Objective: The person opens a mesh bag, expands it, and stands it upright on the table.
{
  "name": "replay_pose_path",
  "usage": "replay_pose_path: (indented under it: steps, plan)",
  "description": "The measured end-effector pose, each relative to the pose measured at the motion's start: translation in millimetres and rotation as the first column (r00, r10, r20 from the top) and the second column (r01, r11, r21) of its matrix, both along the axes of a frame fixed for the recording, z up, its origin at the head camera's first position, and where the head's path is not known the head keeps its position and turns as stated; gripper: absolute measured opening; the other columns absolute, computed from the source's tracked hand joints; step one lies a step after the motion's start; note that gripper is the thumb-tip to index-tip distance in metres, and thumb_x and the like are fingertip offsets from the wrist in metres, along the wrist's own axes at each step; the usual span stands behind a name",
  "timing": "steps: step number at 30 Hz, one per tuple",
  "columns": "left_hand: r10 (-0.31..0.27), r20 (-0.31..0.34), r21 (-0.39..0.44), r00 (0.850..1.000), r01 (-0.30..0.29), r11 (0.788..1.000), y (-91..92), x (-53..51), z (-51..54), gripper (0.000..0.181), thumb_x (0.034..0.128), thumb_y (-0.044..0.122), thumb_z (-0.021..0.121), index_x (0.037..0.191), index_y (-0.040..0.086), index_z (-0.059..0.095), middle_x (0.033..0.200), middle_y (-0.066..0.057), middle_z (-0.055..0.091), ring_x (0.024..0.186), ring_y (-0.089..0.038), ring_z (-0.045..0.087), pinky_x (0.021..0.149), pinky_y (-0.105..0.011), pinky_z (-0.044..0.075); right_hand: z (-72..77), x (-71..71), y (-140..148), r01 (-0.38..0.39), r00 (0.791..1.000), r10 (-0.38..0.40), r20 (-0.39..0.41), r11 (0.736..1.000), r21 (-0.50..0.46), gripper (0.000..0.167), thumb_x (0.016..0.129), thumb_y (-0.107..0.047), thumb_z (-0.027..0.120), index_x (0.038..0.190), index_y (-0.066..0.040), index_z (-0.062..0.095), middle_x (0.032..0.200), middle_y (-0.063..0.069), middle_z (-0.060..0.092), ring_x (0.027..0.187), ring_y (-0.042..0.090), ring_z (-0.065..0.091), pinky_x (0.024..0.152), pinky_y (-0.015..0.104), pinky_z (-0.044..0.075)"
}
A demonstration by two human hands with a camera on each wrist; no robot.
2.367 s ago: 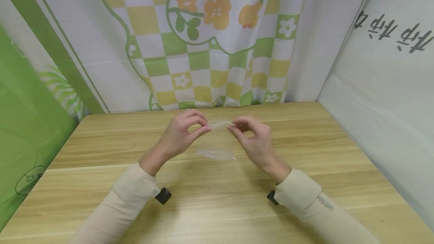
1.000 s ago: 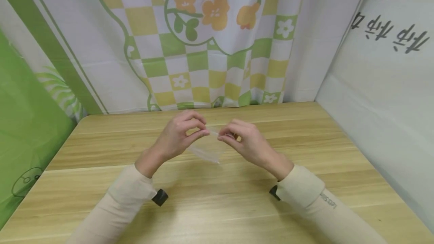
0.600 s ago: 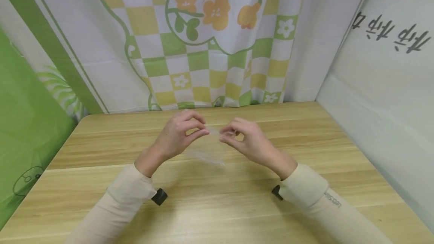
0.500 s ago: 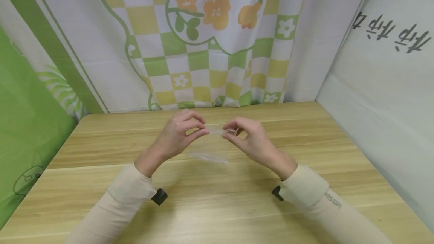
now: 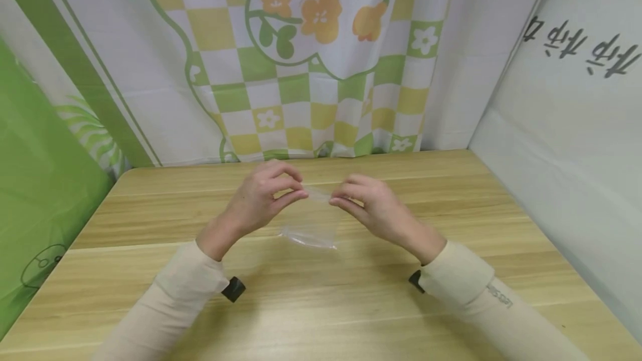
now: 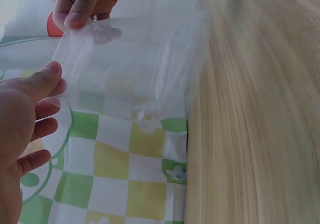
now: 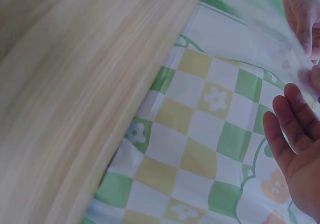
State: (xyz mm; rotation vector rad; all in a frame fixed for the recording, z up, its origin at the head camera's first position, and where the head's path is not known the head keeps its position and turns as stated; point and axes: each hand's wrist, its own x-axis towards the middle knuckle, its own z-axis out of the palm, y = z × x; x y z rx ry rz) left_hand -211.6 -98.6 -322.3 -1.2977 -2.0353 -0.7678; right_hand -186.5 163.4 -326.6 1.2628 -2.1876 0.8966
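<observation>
A clear, thin plastic bag [image 5: 313, 222] hangs between the two hands above the wooden table, its lower edge showing as a shiny strip. My left hand [image 5: 258, 196] pinches its upper left corner between thumb and index finger. At the upper right corner my right hand [image 5: 376, 210] pinches it in the same way. The left wrist view shows the bag [image 6: 135, 58] spread flat, with the left hand [image 6: 25, 119] at its near corner and the right hand [image 6: 90, 1] at the other. In the right wrist view, the right hand's [image 7: 300, 149] lower fingers are spread apart.
The wood-grain table [image 5: 311, 311] stretches under both forearms. Behind it hangs a checked curtain [image 5: 281, 88] with flowers. A green cloth [image 5: 45, 183] is at the left and a white panel [image 5: 567, 127] with dark writing at the right. A black wrist device [image 5: 233, 289] sits at the left cuff.
The right hand has shifted slightly right and its fingers have closed up along the bag's edge. The bag's lower edge hangs a little lower and looks straighter. The left hand has barely moved.
</observation>
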Motion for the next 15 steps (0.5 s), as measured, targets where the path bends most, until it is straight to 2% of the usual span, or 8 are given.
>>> replay_pose_path:
  steps: [3, 6, 9, 12, 15]
  plan:
    - [0.0, -0.023, -0.007, 1.0, 0.0, 1.0, -0.3, -0.3, 0.1, 0.011, 0.0802, 0.01, 0.085, 0.081, 0.007, 0.074, 0.096, -0.006, 0.067, 0.093, -0.024, 0.063, 0.081, -0.041, 0.051, 1.2, -0.3, 2.5, -0.002, 1.0, 0.003, -0.017, 0.998, 0.067, 0.002, 0.093, -0.008, 0.072, 0.094, -0.009, 0.073, 0.09, -0.003, 0.063, 0.077, 0.009, 0.057, 0.065, 0.025, 0.05]
    - [0.001, -0.039, -0.009, 0.999, -0.002, 1.0, 0.0, -0.6, -1.1, 0.012, 0.0801, 0.01, 0.085, 0.081, 0.006, 0.074, 0.095, -0.006, 0.067, 0.092, -0.024, 0.064, 0.082, -0.042, 0.051, 0.9, 0.7, 2.7, 0.003, 1.0, -0.004, 0.011, 0.997, 0.078, 0.003, 0.094, -0.012, 0.072, 0.095, -0.01, 0.071, 0.09, -0.004, 0.063, 0.08, 0.008, 0.059, 0.068, 0.026, 0.052]
    - [0.006, -0.044, -0.007, 0.999, -0.006, 1.0, 0.5, -0.5, -2.8, 0.012, 0.0802, 0.01, 0.085, 0.081, 0.006, 0.074, 0.095, -0.006, 0.068, 0.093, -0.025, 0.064, 0.084, -0.044, 0.052, 0.1, 2.4, 0.9, 0.019, 0.998, -0.021, 0.067, 1.0, 0.018, 0.009, 0.091, -0.01, 0.076, 0.097, -0.009, 0.069, 0.091, -0.003, 0.065, 0.082, 0.009, 0.061, 0.071, 0.028, 0.054]
    - [0.007, -0.037, 0.001, 0.999, -0.007, 1.0, 0.7, -0.1, -3.8, 0.011, 0.0802, 0.009, 0.085, 0.081, 0.006, 0.074, 0.095, -0.006, 0.067, 0.093, -0.025, 0.064, 0.085, -0.044, 0.051, -1.2, 3.5, -0.9, 0.04, 0.991, -0.028, 0.132, 0.995, -0.087, 0.019, 0.086, -0.002, 0.079, 0.1, -0.007, 0.066, 0.091, -0.002, 0.068, 0.08, 0.01, 0.063, 0.071, 0.029, 0.056]
    - [0.005, -0.029, 0.007, 1.0, -0.005, 1.0, 0.7, 0.3, -4.2, 0.011, 0.0803, 0.009, 0.085, 0.08, 0.007, 0.074, 0.095, -0.005, 0.067, 0.094, -0.025, 0.064, 0.086, -0.044, 0.051, -2.5, 3.6, -2.0, 0.046, 0.989, -0.021, 0.145, 0.985, -0.166, 0.022, 0.083, 0.003, 0.08, 0.097, -0.005, 0.065, 0.09, 0.0, 0.069, 0.077, 0.011, 0.064, 0.068, 0.028, 0.056]
